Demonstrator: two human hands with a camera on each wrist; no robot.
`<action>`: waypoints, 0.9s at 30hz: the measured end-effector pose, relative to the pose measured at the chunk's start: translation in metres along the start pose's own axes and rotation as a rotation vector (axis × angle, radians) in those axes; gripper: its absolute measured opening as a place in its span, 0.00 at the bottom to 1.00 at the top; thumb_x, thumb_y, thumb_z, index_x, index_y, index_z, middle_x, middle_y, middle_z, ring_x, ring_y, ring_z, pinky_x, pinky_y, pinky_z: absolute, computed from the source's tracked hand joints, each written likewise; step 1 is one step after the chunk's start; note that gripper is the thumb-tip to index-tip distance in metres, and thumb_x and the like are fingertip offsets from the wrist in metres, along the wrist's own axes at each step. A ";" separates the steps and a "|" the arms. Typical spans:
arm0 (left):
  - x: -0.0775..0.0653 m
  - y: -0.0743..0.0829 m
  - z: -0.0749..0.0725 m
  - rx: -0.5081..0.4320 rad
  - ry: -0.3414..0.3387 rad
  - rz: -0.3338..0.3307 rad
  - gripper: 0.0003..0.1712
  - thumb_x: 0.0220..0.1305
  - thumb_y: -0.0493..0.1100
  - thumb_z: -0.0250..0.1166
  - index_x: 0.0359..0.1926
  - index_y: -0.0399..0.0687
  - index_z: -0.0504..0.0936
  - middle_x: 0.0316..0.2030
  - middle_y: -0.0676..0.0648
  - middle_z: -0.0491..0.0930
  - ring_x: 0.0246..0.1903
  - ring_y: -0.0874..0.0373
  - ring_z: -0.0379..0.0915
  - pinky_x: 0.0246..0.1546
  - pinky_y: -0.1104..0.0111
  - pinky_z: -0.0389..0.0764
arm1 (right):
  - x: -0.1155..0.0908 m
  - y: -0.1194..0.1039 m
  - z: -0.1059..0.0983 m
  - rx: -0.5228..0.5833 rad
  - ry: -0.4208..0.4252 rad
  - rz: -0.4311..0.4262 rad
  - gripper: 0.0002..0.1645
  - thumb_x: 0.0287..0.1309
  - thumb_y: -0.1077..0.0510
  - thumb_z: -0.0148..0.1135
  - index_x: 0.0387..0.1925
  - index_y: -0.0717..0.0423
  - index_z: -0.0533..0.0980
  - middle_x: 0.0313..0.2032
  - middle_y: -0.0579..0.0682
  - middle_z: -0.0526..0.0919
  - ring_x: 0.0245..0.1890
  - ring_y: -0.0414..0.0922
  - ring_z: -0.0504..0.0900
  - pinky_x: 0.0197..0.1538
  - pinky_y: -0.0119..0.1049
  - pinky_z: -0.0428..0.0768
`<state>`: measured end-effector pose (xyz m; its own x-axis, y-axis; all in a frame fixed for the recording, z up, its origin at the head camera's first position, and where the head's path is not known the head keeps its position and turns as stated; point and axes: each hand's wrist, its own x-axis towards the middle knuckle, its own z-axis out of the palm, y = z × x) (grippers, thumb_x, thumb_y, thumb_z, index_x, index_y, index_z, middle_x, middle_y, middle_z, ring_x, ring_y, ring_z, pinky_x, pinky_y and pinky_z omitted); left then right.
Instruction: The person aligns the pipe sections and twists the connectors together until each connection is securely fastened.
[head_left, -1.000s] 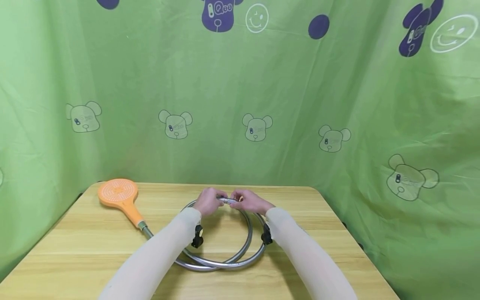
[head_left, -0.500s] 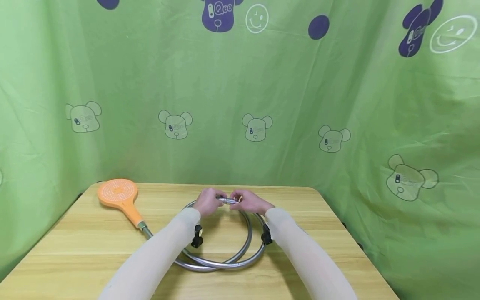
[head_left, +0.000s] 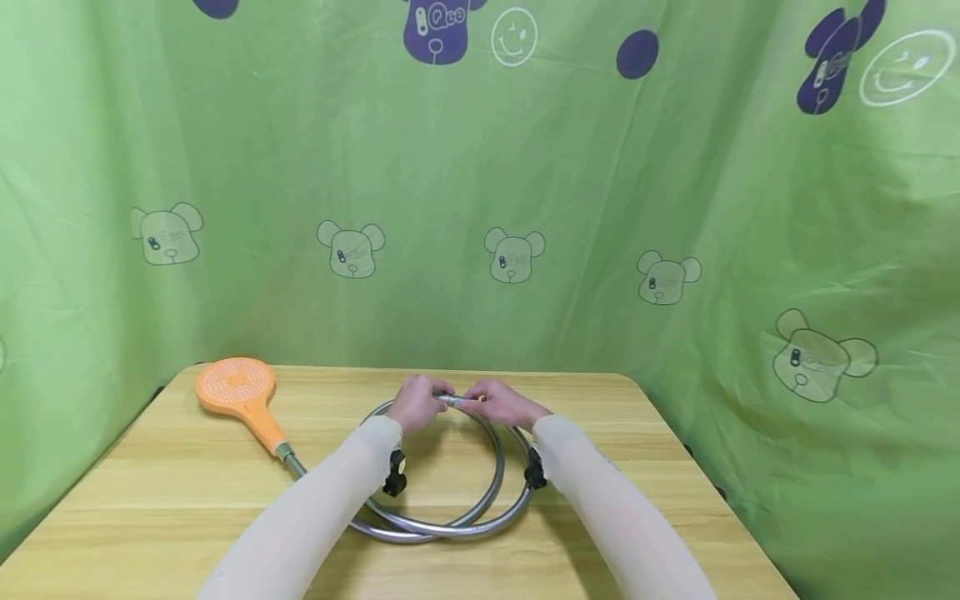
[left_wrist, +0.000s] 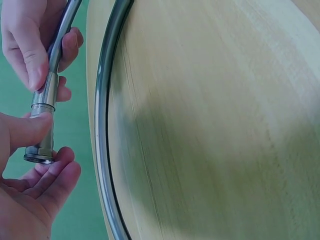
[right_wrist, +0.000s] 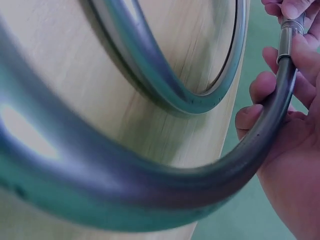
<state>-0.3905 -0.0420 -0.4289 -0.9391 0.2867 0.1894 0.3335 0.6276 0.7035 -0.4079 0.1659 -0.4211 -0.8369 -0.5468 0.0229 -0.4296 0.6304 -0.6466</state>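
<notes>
My left hand [head_left: 417, 404] and right hand [head_left: 504, 405] meet over the far middle of the table, at a chrome hose end [head_left: 450, 400]. In the left wrist view, the left thumb and fingers pinch the flanged chrome fitting [left_wrist: 41, 139], and its threaded part shows just above the thumb. The right hand grips the hose at its smooth metal sleeve [left_wrist: 46, 90], next to that thread. The grey metallic shower hose [head_left: 487, 527] lies in loops beneath both arms. It runs left to an orange shower head [head_left: 236, 385], spray face up.
The light wooden table [head_left: 630, 517] bears the hose loops and the shower head near its far left corner. A green patterned curtain [head_left: 450, 317] hangs behind and on both sides. Small black wrist cameras [head_left: 533, 469] sit under the wrists.
The right thumb and fingers, slightly spread half a second ago, have moved a little left and closed on the metal sleeve. The left hand, hose loops and shower head stay where they were.
</notes>
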 end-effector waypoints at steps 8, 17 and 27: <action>0.000 0.001 0.000 -0.017 0.006 -0.001 0.17 0.60 0.34 0.70 0.51 0.48 0.87 0.47 0.46 0.87 0.38 0.57 0.77 0.38 0.66 0.80 | 0.001 -0.001 0.002 0.119 0.051 0.011 0.12 0.61 0.60 0.69 0.44 0.57 0.77 0.37 0.51 0.77 0.24 0.39 0.73 0.28 0.29 0.72; -0.001 -0.002 0.001 -0.011 0.010 -0.009 0.14 0.60 0.34 0.70 0.47 0.50 0.89 0.45 0.47 0.87 0.38 0.57 0.77 0.37 0.67 0.79 | 0.001 0.000 0.000 0.035 -0.019 -0.010 0.17 0.71 0.47 0.59 0.43 0.57 0.82 0.36 0.65 0.80 0.25 0.42 0.72 0.31 0.33 0.71; 0.000 -0.003 0.002 -0.039 0.002 -0.003 0.17 0.60 0.34 0.70 0.50 0.49 0.88 0.44 0.46 0.87 0.35 0.57 0.78 0.35 0.67 0.80 | 0.002 0.000 0.004 0.050 0.047 0.016 0.08 0.61 0.58 0.69 0.41 0.54 0.79 0.38 0.48 0.80 0.35 0.43 0.76 0.39 0.35 0.75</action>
<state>-0.3914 -0.0421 -0.4325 -0.9404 0.2832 0.1883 0.3269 0.5999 0.7302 -0.4086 0.1626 -0.4241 -0.8587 -0.5103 0.0472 -0.3999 0.6097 -0.6843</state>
